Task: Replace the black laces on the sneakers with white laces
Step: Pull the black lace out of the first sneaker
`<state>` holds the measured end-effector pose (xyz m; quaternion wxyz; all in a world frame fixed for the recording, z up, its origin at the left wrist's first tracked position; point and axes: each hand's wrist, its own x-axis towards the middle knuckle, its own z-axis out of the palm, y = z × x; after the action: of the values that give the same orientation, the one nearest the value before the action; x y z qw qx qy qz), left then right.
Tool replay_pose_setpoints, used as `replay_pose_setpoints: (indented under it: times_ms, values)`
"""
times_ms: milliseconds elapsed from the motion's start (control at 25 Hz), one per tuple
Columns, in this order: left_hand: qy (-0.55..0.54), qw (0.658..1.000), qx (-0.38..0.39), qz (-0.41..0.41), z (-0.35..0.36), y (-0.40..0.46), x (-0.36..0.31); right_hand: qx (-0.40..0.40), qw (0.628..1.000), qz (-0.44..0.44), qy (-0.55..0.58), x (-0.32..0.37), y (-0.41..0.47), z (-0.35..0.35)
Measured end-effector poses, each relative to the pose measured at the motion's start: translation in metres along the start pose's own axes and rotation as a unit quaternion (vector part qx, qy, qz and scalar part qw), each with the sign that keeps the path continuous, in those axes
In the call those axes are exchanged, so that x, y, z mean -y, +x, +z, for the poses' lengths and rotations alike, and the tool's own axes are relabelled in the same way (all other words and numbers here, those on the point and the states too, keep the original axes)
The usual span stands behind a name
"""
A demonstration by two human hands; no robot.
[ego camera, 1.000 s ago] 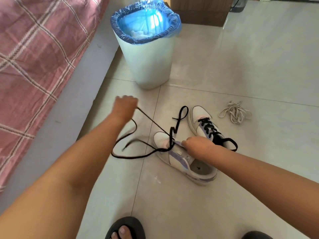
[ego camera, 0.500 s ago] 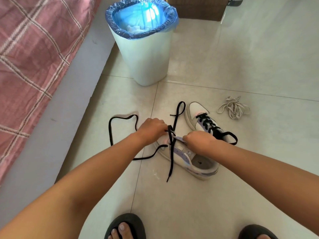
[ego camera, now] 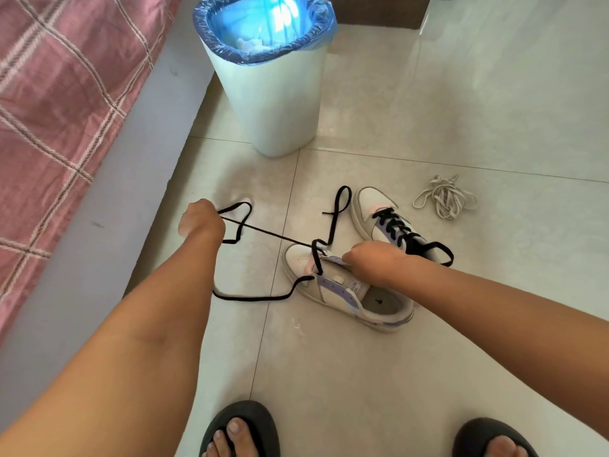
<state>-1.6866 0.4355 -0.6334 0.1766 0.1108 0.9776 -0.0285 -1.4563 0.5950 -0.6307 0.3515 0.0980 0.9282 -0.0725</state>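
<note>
Black lace (ego camera: 263, 229) is running taut from the near sneaker (ego camera: 346, 288), which the right hand (ego camera: 372, 262) is gripping, to the fisted left hand (ego camera: 201, 219). Jerking could tip the shoe. White laces (ego camera: 445, 197) are lying far right.

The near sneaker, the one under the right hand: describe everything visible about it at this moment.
The near sneaker is a white low-top with lilac side panels and pale pink trim, seemingly smooth leather-like material. It sits upright on the tiled floor, toe pointing away and left. Most eyelets are empty and the grey insole shows. The right hand holds its tongue area. A black lace remains threaded only near the toe; the left hand grips and pulls one strand taut, while another trails onto the floor.
</note>
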Motion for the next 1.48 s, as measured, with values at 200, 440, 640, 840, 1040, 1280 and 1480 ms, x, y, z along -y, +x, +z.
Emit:
replay_pose_setpoints:
  times_ms: [200,440,640,840,1040,1280,1480]
  values:
    - [-0.037,0.997,-0.019,-0.068,-0.013,0.016,0.012,0.007,1.0,0.008,0.02,-0.003,-0.005,0.005]
    - [0.006,0.97,0.058,0.236,0.017,-0.043,-0.028,-0.016,0.988,0.066,0.142,-0.011,-0.004,0.0]
    - [0.06,0.86,-0.027,0.507,0.051,-0.084,-0.043,-0.012,0.983,0.085,0.164,-0.009,-0.005,-0.004]
    - [0.173,0.847,-0.029,0.502,0.058,-0.071,-0.055,-0.012,0.982,0.087,0.165,-0.007,-0.005,-0.007]
    - [0.189,0.909,0.027,0.37,0.047,-0.045,0.002,-0.004,0.969,0.108,0.223,-0.021,-0.016,-0.012]
    - [0.207,0.972,0.105,0.025,0.035,-0.019,0.083,0.019,0.963,0.176,0.203,-0.038,-0.023,-0.011]
    - [0.29,0.928,0.212,-0.105,0.025,-0.033,0.059,0.021,0.964,0.188,0.186,-0.036,-0.018,-0.01]
